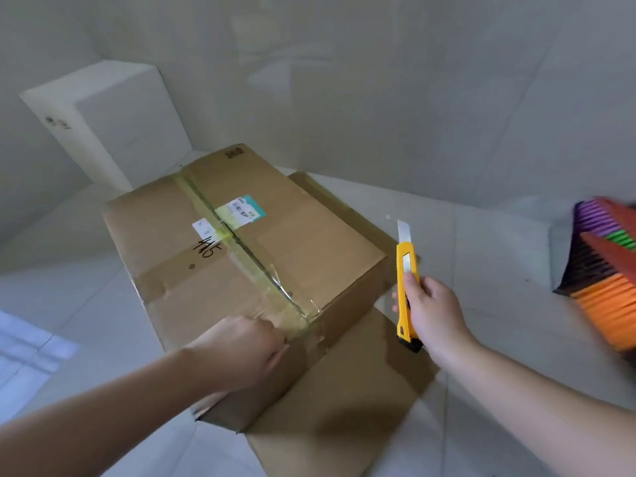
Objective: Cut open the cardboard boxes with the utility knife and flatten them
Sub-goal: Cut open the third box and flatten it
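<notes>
A closed cardboard box [241, 256] is seen in the middle of the pale tiled floor [481, 256]; its top seam is sealed with clear tape [247, 249], and two labels [241, 208] are stuck beside the seam. A flat sheet of cardboard [344, 407] is laid under the box and to its right. The left hand [241, 349] is placed on the near top edge of the box, with the fingers curled at the end of the tape; whether the tape is pinched cannot be told. A yellow utility knife [406, 287] is gripped by the right hand [433, 311] just beside the box, apart from it; the blade is pushed out and is pointed away from the person. A white box [113, 122] is stood against the wall behind; a broom with coloured bristles [605, 270] is seen at the right edge.
</notes>
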The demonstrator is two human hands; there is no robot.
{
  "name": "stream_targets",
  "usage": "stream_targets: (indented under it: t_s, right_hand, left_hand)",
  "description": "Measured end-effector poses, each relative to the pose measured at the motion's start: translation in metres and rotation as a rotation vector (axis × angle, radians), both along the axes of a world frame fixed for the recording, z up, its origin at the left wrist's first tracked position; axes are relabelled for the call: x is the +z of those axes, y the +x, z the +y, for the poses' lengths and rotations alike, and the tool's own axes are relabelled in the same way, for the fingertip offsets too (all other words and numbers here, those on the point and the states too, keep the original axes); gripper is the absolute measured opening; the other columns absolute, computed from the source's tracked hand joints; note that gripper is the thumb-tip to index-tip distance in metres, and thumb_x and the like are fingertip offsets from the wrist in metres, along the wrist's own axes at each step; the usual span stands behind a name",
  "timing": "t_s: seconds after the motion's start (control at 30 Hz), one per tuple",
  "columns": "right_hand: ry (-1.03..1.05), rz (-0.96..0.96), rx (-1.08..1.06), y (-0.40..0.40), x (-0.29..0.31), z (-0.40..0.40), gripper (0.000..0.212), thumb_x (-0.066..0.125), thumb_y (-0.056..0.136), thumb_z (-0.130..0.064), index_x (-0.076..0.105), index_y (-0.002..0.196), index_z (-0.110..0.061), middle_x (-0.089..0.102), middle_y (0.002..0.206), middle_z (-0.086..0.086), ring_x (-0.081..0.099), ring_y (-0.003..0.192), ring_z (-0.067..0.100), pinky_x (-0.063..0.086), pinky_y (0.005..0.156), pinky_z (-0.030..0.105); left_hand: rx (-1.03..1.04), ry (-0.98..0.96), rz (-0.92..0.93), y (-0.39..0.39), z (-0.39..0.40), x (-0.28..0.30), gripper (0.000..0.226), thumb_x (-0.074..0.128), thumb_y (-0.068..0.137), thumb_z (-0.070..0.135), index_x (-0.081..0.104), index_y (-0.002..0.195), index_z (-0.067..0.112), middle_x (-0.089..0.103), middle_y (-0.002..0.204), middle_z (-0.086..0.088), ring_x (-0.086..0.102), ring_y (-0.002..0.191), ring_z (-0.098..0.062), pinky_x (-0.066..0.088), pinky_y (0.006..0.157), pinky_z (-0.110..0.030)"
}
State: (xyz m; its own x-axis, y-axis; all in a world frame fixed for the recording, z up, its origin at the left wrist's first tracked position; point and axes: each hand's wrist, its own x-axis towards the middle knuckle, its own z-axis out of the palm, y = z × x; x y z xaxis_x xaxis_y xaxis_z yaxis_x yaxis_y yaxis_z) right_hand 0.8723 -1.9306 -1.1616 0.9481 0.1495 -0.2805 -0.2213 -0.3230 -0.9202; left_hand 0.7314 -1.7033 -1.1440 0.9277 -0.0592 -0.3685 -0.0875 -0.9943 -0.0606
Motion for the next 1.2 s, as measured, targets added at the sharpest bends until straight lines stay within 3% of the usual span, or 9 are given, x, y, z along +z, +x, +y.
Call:
stream_targets:
  t_s: [0.1, 0.17, 0.23, 0.4, 0.57, 0.77, 1.2]
  right_hand:
    - [0.063, 0.131, 0.034, -0.015, -0.001, -0.012, 0.034, 0.044, 0.100, -0.032, 0.057, 0.088, -0.004, 0.066, 0.068, 0.009, 0.061, 0.051, 0.023, 0.051, 0.057, 0.039]
    - [0.059, 0.195, 0.043, -0.021, -0.003, -0.014, 0.034, 0.044, 0.100, -0.034, 0.056, 0.089, -0.004, 0.064, 0.064, 0.010, 0.059, 0.049, 0.025, 0.051, 0.055, 0.039]
    - [0.053, 0.227, 0.034, -0.021, -0.004, -0.012, 0.033, 0.044, 0.100, -0.036, 0.056, 0.090, -0.007, 0.064, 0.066, 0.010, 0.058, 0.050, 0.025, 0.051, 0.059, 0.040]
    - [0.185, 0.319, -0.071, -0.010, 0.000, -0.002, 0.027, 0.040, 0.102, -0.029, 0.057, 0.100, -0.009, 0.063, 0.072, 0.013, 0.057, 0.053, 0.025, 0.050, 0.058, 0.036]
    - [0.208, 0.330, -0.091, -0.008, 0.003, 0.008, 0.025, 0.038, 0.103, -0.027, 0.052, 0.093, -0.009, 0.062, 0.071, 0.012, 0.057, 0.050, 0.023, 0.050, 0.053, 0.033]
    - [0.195, 0.352, -0.100, -0.002, 0.002, 0.014, 0.023, 0.037, 0.103, -0.029, 0.051, 0.102, -0.011, 0.064, 0.074, 0.012, 0.059, 0.053, 0.022, 0.052, 0.057, 0.034]
    - [0.130, 0.330, -0.042, -0.010, 0.001, 0.013, 0.026, 0.040, 0.102, -0.031, 0.054, 0.111, -0.012, 0.068, 0.076, 0.010, 0.065, 0.054, 0.021, 0.053, 0.059, 0.030]
  left_hand:
    - [-0.069, 0.053, 0.067, 0.013, -0.004, -0.002, 0.019, 0.037, 0.096, 0.022, 0.054, 0.103, 0.019, 0.058, 0.102, -0.002, 0.059, 0.094, -0.024, 0.050, 0.080, -0.034]
    - [-0.068, 0.050, 0.038, 0.030, -0.015, 0.000, 0.013, 0.039, 0.095, 0.017, 0.052, 0.096, 0.017, 0.058, 0.098, -0.002, 0.060, 0.089, -0.025, 0.052, 0.078, -0.036]
    - [-0.059, 0.030, -0.017, 0.044, -0.032, 0.003, 0.017, 0.036, 0.097, 0.019, 0.050, 0.089, 0.016, 0.057, 0.091, -0.002, 0.060, 0.083, -0.025, 0.053, 0.075, -0.037]
    - [-0.028, 0.029, -0.040, 0.036, -0.053, 0.011, 0.026, 0.034, 0.095, 0.029, 0.057, 0.095, 0.016, 0.061, 0.092, -0.002, 0.059, 0.084, -0.025, 0.050, 0.074, -0.033]
    - [0.027, -0.008, 0.052, 0.000, -0.041, 0.009, 0.019, 0.035, 0.090, 0.038, 0.046, 0.085, 0.023, 0.060, 0.092, 0.001, 0.057, 0.087, -0.023, 0.042, 0.071, -0.028]
    - [0.049, -0.052, -0.032, 0.003, -0.031, 0.002, 0.025, 0.033, 0.094, 0.039, 0.043, 0.080, 0.021, 0.047, 0.077, 0.006, 0.043, 0.072, -0.018, 0.036, 0.065, -0.027]
    - [-0.033, -0.139, -0.027, 0.006, -0.023, -0.007, 0.021, 0.034, 0.095, 0.031, 0.042, 0.078, 0.022, 0.047, 0.077, 0.008, 0.043, 0.072, -0.013, 0.039, 0.069, -0.022]
